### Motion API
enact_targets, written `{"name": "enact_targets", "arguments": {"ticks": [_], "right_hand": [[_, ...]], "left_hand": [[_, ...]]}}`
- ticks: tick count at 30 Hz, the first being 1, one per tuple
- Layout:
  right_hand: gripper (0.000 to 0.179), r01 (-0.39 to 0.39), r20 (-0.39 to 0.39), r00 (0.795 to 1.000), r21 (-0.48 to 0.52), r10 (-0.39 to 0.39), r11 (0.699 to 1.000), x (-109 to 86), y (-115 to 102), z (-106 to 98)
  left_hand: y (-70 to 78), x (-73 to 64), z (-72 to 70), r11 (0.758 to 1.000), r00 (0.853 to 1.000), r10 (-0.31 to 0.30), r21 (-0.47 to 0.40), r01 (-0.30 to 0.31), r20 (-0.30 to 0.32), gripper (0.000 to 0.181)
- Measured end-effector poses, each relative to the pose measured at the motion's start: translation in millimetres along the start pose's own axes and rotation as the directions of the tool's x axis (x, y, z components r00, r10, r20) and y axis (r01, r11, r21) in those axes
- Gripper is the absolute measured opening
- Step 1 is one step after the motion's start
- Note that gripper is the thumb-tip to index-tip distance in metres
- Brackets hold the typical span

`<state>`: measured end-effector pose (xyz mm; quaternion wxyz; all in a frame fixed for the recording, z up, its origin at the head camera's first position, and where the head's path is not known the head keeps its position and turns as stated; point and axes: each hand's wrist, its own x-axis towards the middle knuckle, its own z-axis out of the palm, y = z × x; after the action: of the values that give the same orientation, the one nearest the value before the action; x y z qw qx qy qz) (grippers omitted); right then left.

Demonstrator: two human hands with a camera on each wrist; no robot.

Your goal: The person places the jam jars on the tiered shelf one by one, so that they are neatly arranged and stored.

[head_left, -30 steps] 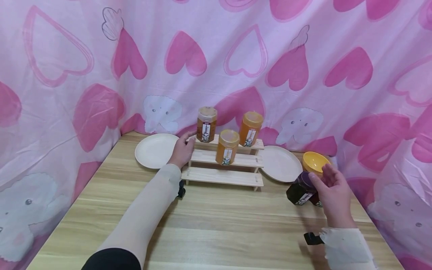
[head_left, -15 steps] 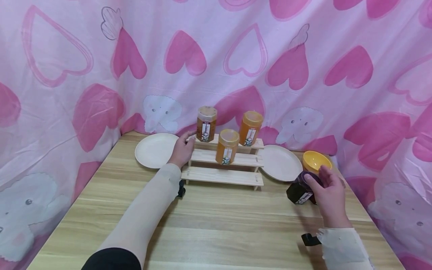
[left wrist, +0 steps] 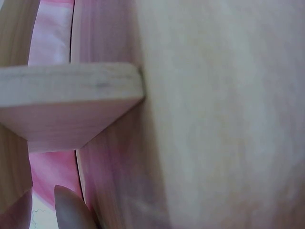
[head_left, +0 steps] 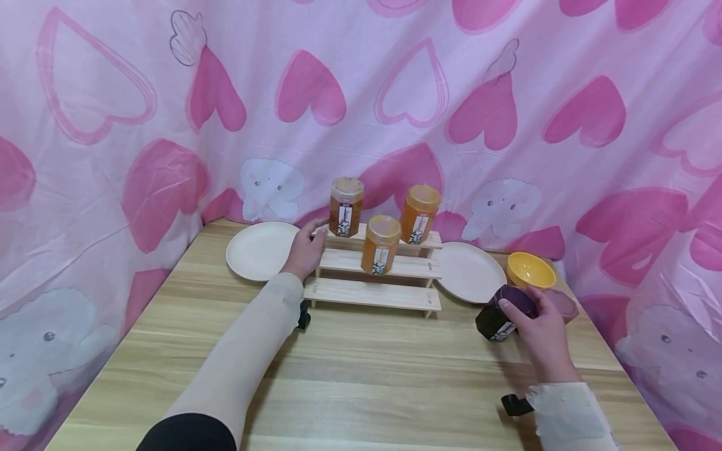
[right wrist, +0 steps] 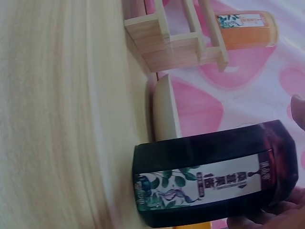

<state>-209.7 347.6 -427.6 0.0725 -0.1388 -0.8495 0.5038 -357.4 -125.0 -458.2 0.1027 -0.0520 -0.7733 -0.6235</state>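
My left hand (head_left: 306, 252) grips the left end of the tiered wooden display rack (head_left: 372, 294) at its upper tier; the left wrist view shows two fingertips (left wrist: 71, 207) close to the wood. On the rack stand a brown honey jar (head_left: 345, 210) and an amber jar (head_left: 418, 216) on the top tier, and another amber jar (head_left: 379, 247) on the middle one. At the right, my right hand (head_left: 544, 338) holds a dark jar (right wrist: 205, 179) near its lid, fingers round the far side. The jar's base touches the table. Another jar with a purplish lid (head_left: 562, 305) is partly hidden behind this hand.
White plates lie on both sides of the rack, one left (head_left: 262, 250) and one right (head_left: 470, 272). A yellow bowl (head_left: 530, 270) sits at the back right. A pink heart-patterned curtain (head_left: 361, 94) hangs behind the wooden table (head_left: 361, 376).
My right hand has moved left and come round the dark jar, which has shifted slightly left. The purplish lid behind has come into view. My left hand stays at the rack.
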Motion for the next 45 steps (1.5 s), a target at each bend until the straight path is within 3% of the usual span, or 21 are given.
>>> {"name": "enact_targets", "arguments": {"ticks": [7,20,35,45], "right_hand": [[0.095,-0.026,0.030,0.999,-0.001,0.026,1.000,3.4,3,3],[0.090,-0.051,0.017,0.999,-0.022,0.051,0.998,3.0,6,4],[0.088,-0.012,0.011,1.000,-0.035,0.012,0.999,-0.2,4,3],[0.086,0.030,0.030,0.999,-0.021,-0.029,0.999,-17.2,-22,6]], "left_hand": [[0.2,-0.2,0.4,1.000,1.000,-0.001,0.000,0.001,0.000,0.043],[2.3,-1.4,1.2,1.000,1.000,-0.028,0.006,0.028,0.009,0.042],[6.5,-3.3,1.2,0.999,0.999,-0.032,0.010,0.032,0.015,0.043],[5.5,-3.7,1.0,0.999,0.999,-0.032,0.017,0.032,0.003,0.042]]}}
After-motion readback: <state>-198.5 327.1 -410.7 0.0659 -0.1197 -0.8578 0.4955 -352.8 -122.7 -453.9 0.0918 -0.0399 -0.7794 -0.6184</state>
